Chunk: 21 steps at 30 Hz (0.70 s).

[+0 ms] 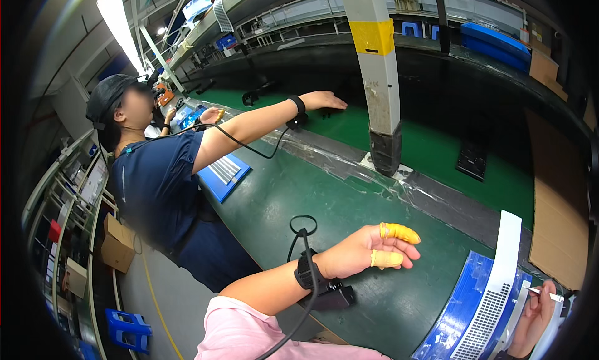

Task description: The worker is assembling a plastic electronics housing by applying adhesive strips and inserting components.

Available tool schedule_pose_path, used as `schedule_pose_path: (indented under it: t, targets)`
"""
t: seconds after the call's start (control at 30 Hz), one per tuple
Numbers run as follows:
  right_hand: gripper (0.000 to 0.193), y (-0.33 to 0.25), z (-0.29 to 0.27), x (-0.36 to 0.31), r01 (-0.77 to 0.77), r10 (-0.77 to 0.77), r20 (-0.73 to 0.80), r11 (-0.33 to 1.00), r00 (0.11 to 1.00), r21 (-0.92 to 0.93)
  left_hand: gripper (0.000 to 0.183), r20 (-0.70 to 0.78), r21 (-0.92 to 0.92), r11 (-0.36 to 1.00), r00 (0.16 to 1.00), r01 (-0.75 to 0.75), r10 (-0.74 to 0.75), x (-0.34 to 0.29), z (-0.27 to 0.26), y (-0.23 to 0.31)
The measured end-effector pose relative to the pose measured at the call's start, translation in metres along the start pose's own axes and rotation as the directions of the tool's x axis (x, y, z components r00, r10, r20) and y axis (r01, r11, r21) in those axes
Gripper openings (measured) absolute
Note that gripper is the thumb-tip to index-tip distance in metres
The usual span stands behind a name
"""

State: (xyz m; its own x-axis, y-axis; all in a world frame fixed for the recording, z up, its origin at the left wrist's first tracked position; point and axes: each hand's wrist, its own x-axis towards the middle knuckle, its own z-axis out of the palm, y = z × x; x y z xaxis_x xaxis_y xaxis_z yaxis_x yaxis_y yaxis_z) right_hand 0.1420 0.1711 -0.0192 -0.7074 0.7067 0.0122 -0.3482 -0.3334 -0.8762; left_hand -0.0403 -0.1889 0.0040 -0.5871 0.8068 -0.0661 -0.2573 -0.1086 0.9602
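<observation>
Grey square pillar with a yellow band [379, 79] stands at twelve o'clock on the dark green bench mat [299, 204]. Left hand [368, 251] hovers spread, holding nothing. Right hand [536, 319], at four o'clock, pinches a thin white stylus [544, 292] beside the blue tray with a white perforated strip [483, 304].

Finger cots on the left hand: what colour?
Yellow, on the left hand finger cots; seen in the head view.
</observation>
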Motion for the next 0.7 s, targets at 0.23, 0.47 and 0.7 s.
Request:
schedule_pose_path:
  t: [0.23, 0.47, 0.7]
  targets:
    - [0.013, 0.0, 0.006, -0.001, -0.023, 0.024, 0.029, 0.999, 0.999, -0.025, 0.041, 0.131, -0.071, 0.997, 0.991, 0.025, -0.015, 0.011, 0.01, -0.009]
    - [0.013, 0.0, 0.001, 0.001, -0.022, 0.023, 0.068, 1.0, 0.997, -0.002, 0.042, 0.37, -0.081, 0.993, 0.928, 0.083, -0.048, 0.041, 0.042, 0.002]
    - [0.014, 0.0, 0.0, 0.002, -0.012, 0.012, 0.013, 1.0, 1.0, -0.009, 0.041, 0.484, -0.108, 0.989, 0.874, 0.097, -0.033, 0.077, 0.069, -0.009]
